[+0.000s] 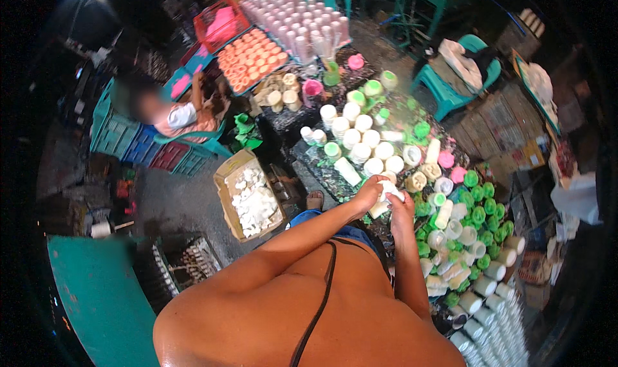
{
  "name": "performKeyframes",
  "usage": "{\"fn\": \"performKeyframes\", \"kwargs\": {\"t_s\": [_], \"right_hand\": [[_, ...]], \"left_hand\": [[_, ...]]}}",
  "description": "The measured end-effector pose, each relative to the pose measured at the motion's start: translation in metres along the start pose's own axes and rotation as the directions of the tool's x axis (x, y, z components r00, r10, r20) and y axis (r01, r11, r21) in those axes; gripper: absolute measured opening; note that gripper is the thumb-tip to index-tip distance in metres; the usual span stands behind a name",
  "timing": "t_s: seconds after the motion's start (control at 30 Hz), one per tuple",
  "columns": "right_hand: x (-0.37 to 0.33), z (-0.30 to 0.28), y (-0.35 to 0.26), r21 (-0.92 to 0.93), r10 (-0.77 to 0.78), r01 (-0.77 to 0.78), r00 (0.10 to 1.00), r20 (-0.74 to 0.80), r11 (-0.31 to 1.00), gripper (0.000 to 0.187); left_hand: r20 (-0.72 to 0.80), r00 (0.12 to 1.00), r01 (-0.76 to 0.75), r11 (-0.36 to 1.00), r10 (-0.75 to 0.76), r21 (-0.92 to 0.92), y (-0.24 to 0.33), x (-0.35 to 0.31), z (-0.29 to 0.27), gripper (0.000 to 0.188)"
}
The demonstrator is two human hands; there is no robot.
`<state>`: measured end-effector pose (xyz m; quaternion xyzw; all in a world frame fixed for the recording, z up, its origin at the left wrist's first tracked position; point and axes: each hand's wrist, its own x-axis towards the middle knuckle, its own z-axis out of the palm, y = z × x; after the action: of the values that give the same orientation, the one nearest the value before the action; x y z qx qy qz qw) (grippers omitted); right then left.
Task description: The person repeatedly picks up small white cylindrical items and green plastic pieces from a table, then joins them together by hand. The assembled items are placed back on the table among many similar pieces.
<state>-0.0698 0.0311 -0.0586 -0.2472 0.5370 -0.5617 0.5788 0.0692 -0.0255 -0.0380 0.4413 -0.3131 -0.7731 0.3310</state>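
"Workshop, dimly lit, dark grey floor (187, 196). Largest furniture by the wearer?"

"Dark bench (315, 164), spattered bright green, extending beyond both hands and down the wearer's right side."

"Others present?"

"One co-worker (187, 119), seated at upper left, well apart from the wearer. Teal plastic chair (438, 87) at upper right, pale cloth on it."

"Next size down."

"Open brown cardboard box (226, 205), left of the wearer's forearms, holding irregular white scraps (252, 200). On the bench: upright white cylinders (360, 151), some green-topped, grouped just beyond the left hand (370, 194); rounded green cups (476, 216) to the right of the right hand (402, 209)."

"State of each hand?"

"Left: fingers curled, gripping the left side of a small irregular white piece (389, 188). Right: thumb and fingers pinched on its right side."

"Position of the piece, and its axis?"

"Held over the near edge of the bench, directly between the two sets of fingertips. It spans roughly left to right, dipping toward the right hand; true long axis uncertain, since fingers cover much of it. Neither hand is nearer: both touch it. Material: cannot tell."
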Motion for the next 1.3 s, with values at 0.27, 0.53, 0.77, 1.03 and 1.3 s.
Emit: {"fn": "performKeyframes", "kwargs": {"t_s": [0.27,0.53,0.77,1.03,1.3], "right_hand": [[0.009,0.069,-0.001,-0.633,-0.471,0.382,0.881,0.03,0.673,0.016],[-0.011,0.06,-0.027,-0.921,-0.239,0.156,0.968,0.071,0.357,0.023],[-0.029,0.018,-0.032,-0.806,-0.134,0.185,0.982,0.132,0.563,0.028],[-0.018,0.044,-0.018,-0.838,-0.16,0.291,0.956,0.244,0.461,0.027],[0.075,0.128,0.098,-0.901,-0.22,0.347,0.887,0.405,-0.259,0.026]], "left_hand": [[-0.472,0.783,-0.236,0.895,0.405,0.378,-0.034,0.016,-0.025,0.031],[-0.356,0.916,0.017,0.867,0.186,0.497,-0.042,0.014,-0.032,0.028],[-0.06,0.977,0.204,0.798,-0.207,0.567,-0.01,0.006,-0.021,0.039],[-0.142,0.971,0.224,0.526,-0.192,0.821,0.003,0.021,-0.125,0.043],[-0.504,0.864,0.344,0.731,0.0,0.589,0.015,0.014,-0.191,0.036]]}}
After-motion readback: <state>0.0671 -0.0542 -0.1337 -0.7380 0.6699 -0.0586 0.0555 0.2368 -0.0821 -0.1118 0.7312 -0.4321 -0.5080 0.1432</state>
